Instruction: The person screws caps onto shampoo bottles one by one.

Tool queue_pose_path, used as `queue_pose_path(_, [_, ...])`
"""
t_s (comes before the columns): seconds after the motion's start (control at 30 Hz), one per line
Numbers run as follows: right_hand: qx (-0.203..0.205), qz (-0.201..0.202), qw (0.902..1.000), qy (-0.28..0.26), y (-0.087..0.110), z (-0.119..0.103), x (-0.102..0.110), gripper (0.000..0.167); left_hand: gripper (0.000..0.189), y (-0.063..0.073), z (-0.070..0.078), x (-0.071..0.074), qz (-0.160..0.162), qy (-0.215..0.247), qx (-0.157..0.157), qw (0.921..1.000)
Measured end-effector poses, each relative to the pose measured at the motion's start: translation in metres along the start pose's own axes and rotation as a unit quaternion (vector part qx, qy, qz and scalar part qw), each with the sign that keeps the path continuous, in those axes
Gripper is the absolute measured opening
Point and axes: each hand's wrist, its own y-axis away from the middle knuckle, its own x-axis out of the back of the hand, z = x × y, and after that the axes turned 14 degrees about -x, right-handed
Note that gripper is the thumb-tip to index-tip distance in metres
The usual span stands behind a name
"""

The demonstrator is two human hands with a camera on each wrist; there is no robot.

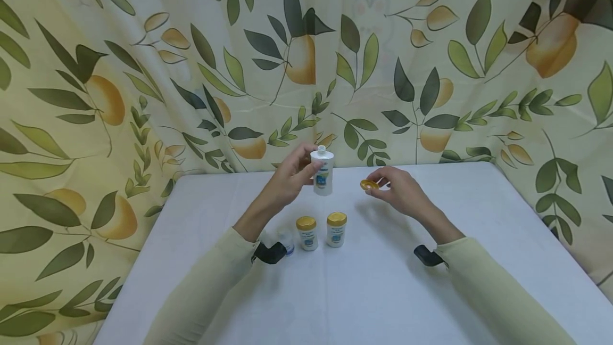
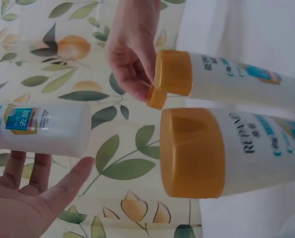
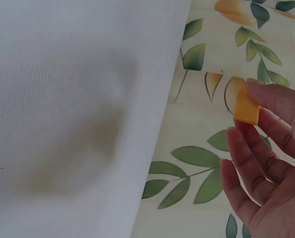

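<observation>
My left hand (image 1: 291, 175) grips a white shampoo bottle (image 1: 323, 179) upright above the far part of the table; its bare neck shows at the top. In the left wrist view the same bottle (image 2: 43, 130) lies across the fingers, its lower end toward the thumb. To the right, my right hand (image 1: 399, 189) pinches a gold cap (image 1: 369, 185) between thumb and fingers. The cap (image 3: 246, 106) shows from its side in the right wrist view. Two more white bottles with gold caps, a left one (image 1: 307, 234) and a right one (image 1: 337, 230), stand nearer to me.
A whitish, partly see-through item with a blue edge (image 1: 287, 243) stands beside the left capped bottle, partly hidden by the left wrist's black camera (image 1: 270, 253). A white cloth (image 1: 364, 292) covers the table. Behind its far edge hangs a leaf-and-fruit patterned curtain (image 1: 335, 121).
</observation>
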Motion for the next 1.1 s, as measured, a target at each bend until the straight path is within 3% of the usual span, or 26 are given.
queue_pose_path(0.23, [0.007, -0.003, 0.9999, -0.007, 0.001, -0.002, -0.001, 0.027, 0.036, 0.007, -0.004, -0.005, -0.015, 0.049, 0.034, 0.9981])
queue_pose_path(0.57, [0.030, 0.008, 0.9994, -0.017, 0.003, -0.006, 0.000, 0.027, 0.039, 0.014, -0.010, -0.011, 0.038, 0.144, 0.048, 0.9877])
queue_pose_path(0.8, [0.032, 0.004, 0.9990, -0.032, 0.004, -0.009, 0.000, 0.027, 0.047, 0.018, -0.010, -0.015, 0.051, 0.112, 0.051, 0.9911])
queue_pose_path(1.1, [0.042, -0.022, 0.9934, -0.104, 0.009, -0.016, 0.002, 0.026, 0.049, 0.029, -0.008, -0.019, 0.088, 0.046, 0.039, 0.9943])
